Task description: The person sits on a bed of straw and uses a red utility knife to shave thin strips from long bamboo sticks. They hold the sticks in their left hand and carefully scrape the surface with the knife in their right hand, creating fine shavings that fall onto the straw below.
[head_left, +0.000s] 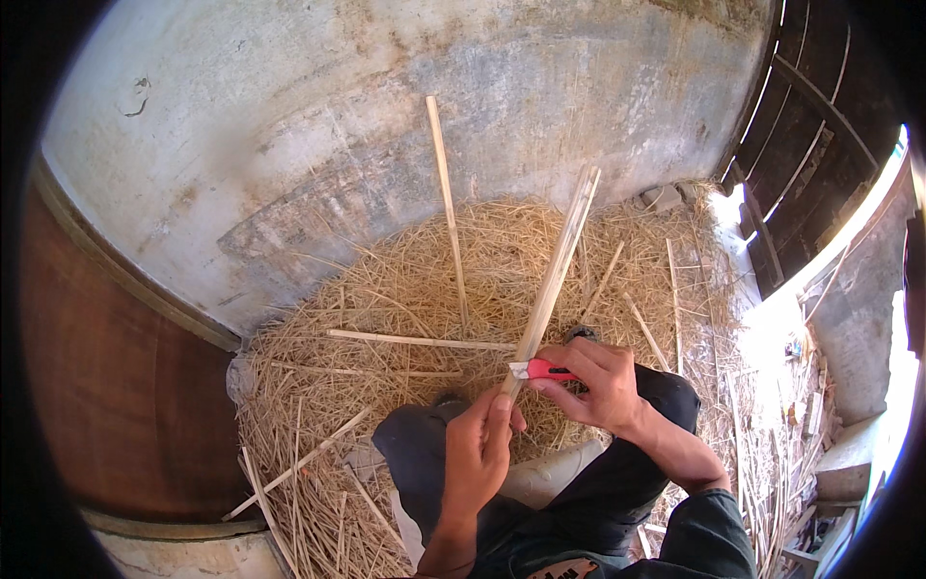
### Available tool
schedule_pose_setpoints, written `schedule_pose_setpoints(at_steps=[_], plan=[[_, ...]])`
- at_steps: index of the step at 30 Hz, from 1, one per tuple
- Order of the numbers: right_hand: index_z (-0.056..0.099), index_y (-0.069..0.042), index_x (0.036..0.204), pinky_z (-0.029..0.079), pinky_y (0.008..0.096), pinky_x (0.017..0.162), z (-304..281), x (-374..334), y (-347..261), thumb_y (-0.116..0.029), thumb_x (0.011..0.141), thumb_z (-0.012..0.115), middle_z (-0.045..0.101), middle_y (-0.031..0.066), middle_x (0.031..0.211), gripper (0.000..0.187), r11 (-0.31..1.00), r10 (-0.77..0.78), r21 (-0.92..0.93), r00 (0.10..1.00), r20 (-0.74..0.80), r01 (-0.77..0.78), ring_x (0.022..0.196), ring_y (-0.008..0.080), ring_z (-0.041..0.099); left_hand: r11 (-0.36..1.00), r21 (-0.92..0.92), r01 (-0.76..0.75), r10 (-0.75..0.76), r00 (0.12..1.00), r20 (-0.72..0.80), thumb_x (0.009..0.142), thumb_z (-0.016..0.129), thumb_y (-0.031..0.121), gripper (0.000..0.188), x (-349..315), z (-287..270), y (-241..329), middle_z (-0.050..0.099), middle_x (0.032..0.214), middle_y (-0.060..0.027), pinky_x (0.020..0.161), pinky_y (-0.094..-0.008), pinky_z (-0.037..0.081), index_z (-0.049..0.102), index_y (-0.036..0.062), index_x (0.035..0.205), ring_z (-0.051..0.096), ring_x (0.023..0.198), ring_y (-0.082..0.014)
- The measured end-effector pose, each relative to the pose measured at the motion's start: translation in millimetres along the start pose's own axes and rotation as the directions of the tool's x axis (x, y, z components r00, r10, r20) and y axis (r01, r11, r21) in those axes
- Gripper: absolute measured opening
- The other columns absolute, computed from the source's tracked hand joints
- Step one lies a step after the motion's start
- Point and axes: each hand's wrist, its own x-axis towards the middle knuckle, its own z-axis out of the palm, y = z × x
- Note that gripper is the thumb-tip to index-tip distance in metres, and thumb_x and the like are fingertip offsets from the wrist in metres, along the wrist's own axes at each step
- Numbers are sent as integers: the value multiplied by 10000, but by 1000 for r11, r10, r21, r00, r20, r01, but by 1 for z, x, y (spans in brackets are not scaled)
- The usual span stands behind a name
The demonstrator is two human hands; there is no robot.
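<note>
A pale bamboo strip (558, 268) slants up and away from me, its near end pinched by my left hand (477, 449), thumb on top. In my right hand (603, 384) is a red box cutter (550, 371), fingers wrapped round its handle. Its blade touches the strip just above my left fingertips. Whether the strip is one piece or several pressed together, I cannot tell. Both hands are over my lap, between my knees in dark trousers.
Straw-like shavings (386, 289) cover the floor. A long strip (446, 212) leans on the stained wall (386, 125); another strip (415, 340) lies across the shavings. A brown panel (125, 367) is at the left, dark wooden boards (810, 125) at the right.
</note>
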Motion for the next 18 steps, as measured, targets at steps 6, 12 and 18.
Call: schedule_pose_setpoints(at_steps=[6,12,18], plan=[[795,-119,1103,546,339,531,2,1,-7,-289,878,895,710,10,813,300,998,-14,-69,1000,-3,14,627,204,700,991,76,-109,115,990,-79,1173,545,212,334,2,7,-2,580,806,-5,605,-249,387,713,-37,1320,466,702,-52],[793,-114,1098,551,341,539,4,0,-5,-289,861,903,711,13,814,315,994,17,-104,1000,12,-16,622,207,699,983,143,-112,128,986,-111,1169,552,199,347,0,7,0,585,820,-35,645,-273,445,693,-63,1348,512,741,-81],[799,-131,1090,536,337,528,3,2,-9,-302,865,901,699,0,805,301,993,-4,-115,1000,-8,3,608,201,686,971,185,-153,181,972,-147,1174,538,238,358,-2,8,-9,500,741,8,590,-273,359,720,-41,1306,433,679,-73]])
